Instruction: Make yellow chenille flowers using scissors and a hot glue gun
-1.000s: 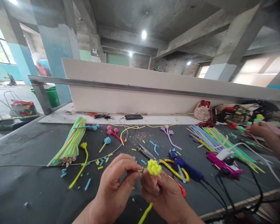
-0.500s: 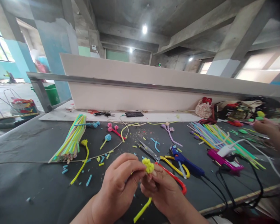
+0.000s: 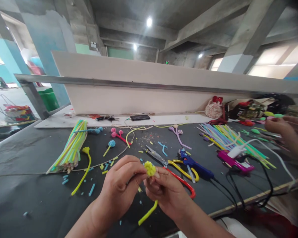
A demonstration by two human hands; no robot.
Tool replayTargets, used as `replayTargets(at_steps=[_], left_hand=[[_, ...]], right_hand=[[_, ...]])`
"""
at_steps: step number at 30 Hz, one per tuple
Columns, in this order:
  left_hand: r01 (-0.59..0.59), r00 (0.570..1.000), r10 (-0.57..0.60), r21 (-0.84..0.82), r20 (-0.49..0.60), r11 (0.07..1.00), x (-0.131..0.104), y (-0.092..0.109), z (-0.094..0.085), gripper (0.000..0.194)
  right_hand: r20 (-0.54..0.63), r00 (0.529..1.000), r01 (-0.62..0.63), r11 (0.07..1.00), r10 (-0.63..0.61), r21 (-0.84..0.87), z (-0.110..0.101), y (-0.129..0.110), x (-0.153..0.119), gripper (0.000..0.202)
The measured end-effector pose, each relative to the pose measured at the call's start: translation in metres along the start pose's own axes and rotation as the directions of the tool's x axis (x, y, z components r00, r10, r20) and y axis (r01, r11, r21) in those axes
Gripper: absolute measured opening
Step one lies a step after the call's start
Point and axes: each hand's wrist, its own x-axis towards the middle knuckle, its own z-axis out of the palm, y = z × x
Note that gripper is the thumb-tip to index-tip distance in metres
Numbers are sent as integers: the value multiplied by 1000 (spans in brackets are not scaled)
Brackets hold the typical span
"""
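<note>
Fingertips [image 3: 141, 169] closed, and the fuzzy yellow flower head [image 3: 149, 169] is pinched by the left hand [image 3: 123, 181]! Its yellow stem [image 3: 148, 213] is clasped, partly hidden, by the curled right hand [image 3: 166, 191], above the black tabletop [image 3: 49, 211]; both forearms [image 3: 89, 213] are cut off.

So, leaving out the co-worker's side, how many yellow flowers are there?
2: one yellow flower in the right hand, left hand at its head; another on the table beside the left bundle. Hands may hide more.
</note>
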Motion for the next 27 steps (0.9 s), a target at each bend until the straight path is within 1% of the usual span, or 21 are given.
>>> replayTargets(at_steps=[3, 6, 10, 12, 14, 17, 20, 27], left_hand=[[18, 998, -17, -28, 59, 999, 2, -3, -2, 13], [7, 994, -4, -27, 107, 1000, 2, -4, -5, 12], [-17, 992, 18, -9, 126, 1000, 3, -1, -7, 13], [-9, 994, 7, 27, 105, 1000, 3, 1, -6, 14], [-7, 999, 4, 73, 42, 997, 1, 2, -4, 15], [2, 999, 5, 137, -47, 991, -3, 2, 0, 18], [6, 999, 2, 158, -47, 987, -5, 1, 1, 18], [-31, 999, 36, 151, -33, 988, -3, 4, 1, 18]], right_hand=[[-2, 1000, -20, 1000, 20, 4, -4, -2, 1, 16], [24, 1000, -20, 1000, 20, -2, -7, -3, 0, 18], [27, 999, -37, 999, 36, 28, -4, -4, -1, 17], [17, 998, -56, 997, 56, 49, -1, -4, -1, 16], [14, 997, -71, 996, 70, 57, 1, -4, 0, 15], [13, 999, -45, 997, 44, 58, 3, -3, 0, 16], [17, 1000, -26, 998, 25, 63, 2, -1, 0, 17], [6, 1000, -5, 996, 4, 90, 4, 1, 0, 19]])
